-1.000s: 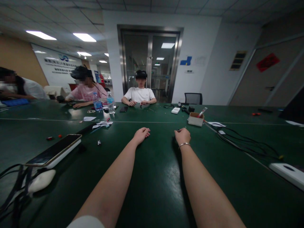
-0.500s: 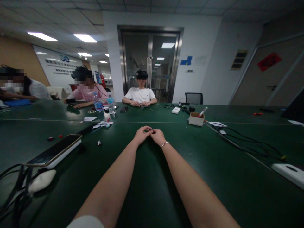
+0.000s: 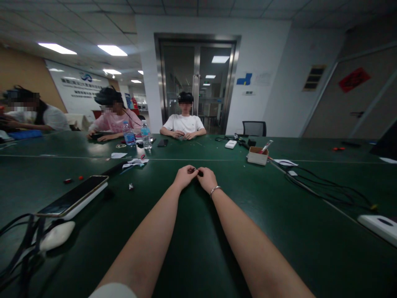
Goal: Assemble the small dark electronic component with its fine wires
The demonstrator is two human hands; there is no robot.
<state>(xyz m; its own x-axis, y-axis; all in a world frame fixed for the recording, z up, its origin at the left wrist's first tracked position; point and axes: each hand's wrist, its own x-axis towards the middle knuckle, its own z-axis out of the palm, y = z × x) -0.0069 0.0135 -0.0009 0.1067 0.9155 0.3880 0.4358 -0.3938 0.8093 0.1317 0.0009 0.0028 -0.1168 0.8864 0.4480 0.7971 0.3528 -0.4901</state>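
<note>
Both hands meet above the green table (image 3: 198,231) at the middle of the head view, their fingertips close together. My left hand (image 3: 185,177) has its thumb and fingers curled in a pinch around something small and dark. My right hand (image 3: 206,179), with a silver bracelet (image 3: 215,190) at the wrist, is also closed, its fingertips at a small dark item. What the dark item is cannot be made out, as the fingers hide most of it.
On the left lie a phone on a white block (image 3: 74,196), a white mouse-shaped object (image 3: 58,236) and cables. Small wrapped bits, papers and bottles (image 3: 146,135) stand farther off. A small box (image 3: 258,156) and black cables (image 3: 322,182) are right. People sit across the table.
The fingers of both hands have shifted slightly, and more of the dark item shows between them. The camera view has moved a little. Across the table, people's hands have moved slightly.
</note>
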